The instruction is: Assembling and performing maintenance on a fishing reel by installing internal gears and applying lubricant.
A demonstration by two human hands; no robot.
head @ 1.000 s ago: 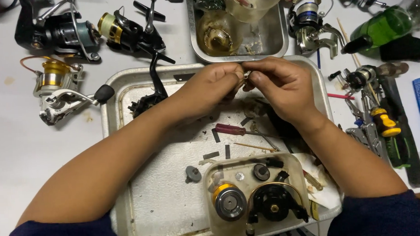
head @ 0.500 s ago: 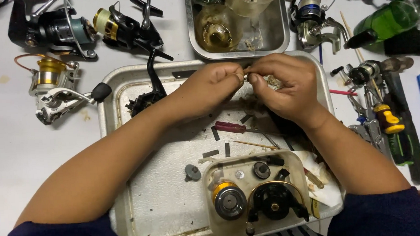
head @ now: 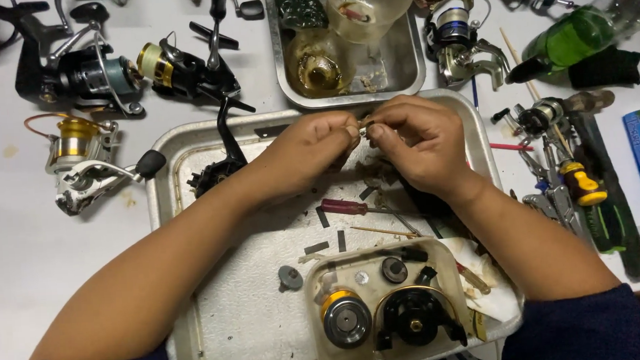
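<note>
1. Pinching a small metal part (head: pixel 365 126) between thumb and fingertips of the left hand (head: pixel 311 151), above the far end of the metal tray (head: pixel 231 301).
2. Meeting it from the other side with the right hand (head: pixel 420 142), fingers clenched around the same small metal part; too tiny and too covered to tell its exact shape.
3. Hovering both hands over the tray's middle, well above a red-handled screwdriver (head: pixel 347 206) lying flat beneath the wrists.
4. Resting near the tray's close edge: a clear plastic tub (head: pixel 318 289) holding a gold-rimmed spool (head: pixel 344 319) and a black reel body (head: pixel 413 317) side by side.
5. Lying loose on the tray just left of the tub: a small grey disc (head: pixel 290 277).
6. Sitting beyond the tray on the white counter (head: pixel 16 240): a smaller steel pan (head: pixel 408 58) with a clear bowl (head: pixel 369 6) inside.
7. Crowding the counter to the left: a gold-and-silver spinning reel (head: pixel 78 160) and a black reel (head: pixel 73 69).
8. Lying to the right: a green bottle (head: pixel 575 35) and a yellow-and-black screwdriver (head: pixel 583 188).
</note>
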